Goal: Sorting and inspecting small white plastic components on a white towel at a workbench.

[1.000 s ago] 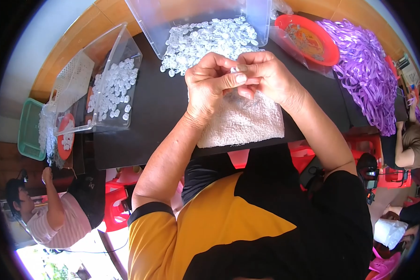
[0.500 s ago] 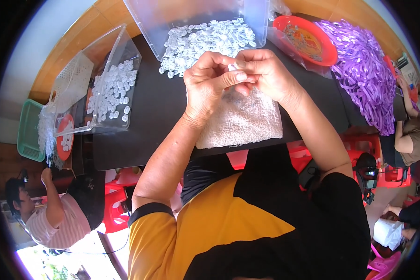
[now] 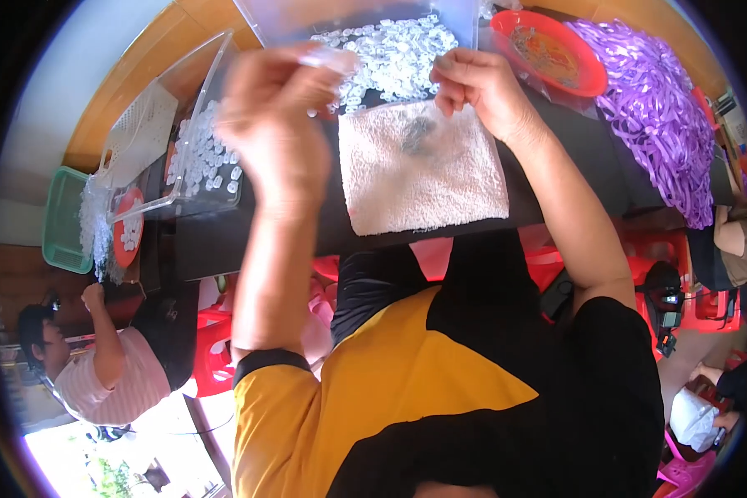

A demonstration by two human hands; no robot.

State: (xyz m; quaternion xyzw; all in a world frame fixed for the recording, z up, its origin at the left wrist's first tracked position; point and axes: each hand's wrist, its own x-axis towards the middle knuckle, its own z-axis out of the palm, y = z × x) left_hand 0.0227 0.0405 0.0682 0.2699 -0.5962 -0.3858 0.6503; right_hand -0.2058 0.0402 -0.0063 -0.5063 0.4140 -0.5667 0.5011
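My left hand (image 3: 278,112), smeared by motion, is raised between the two clear bins. A small whitish clear plastic piece (image 3: 328,60) shows blurred at its fingertips. My right hand (image 3: 481,87) is closed in a pinch at the front right of the far bin; whatever its fingertips hold is too small to make out. Below the hands lies a cream towel (image 3: 423,195) with a small dark grey heap (image 3: 417,133) of thin bits on it. Many clear plastic pieces (image 3: 402,54) fill the floor of the far bin (image 3: 261,12).
A second clear bin (image 3: 216,58) of similar pieces stands at left, near a green basket (image 3: 66,249). Far right are a red plate (image 3: 585,70) of small metal bits and a heap of purple ribbons (image 3: 656,108). A co-worker (image 3: 108,357) sits at left.
My hands have parted. The left has swung left and up with the small plastic piece; the right has shifted slightly right and up. More of the towel and its grey heap shows.
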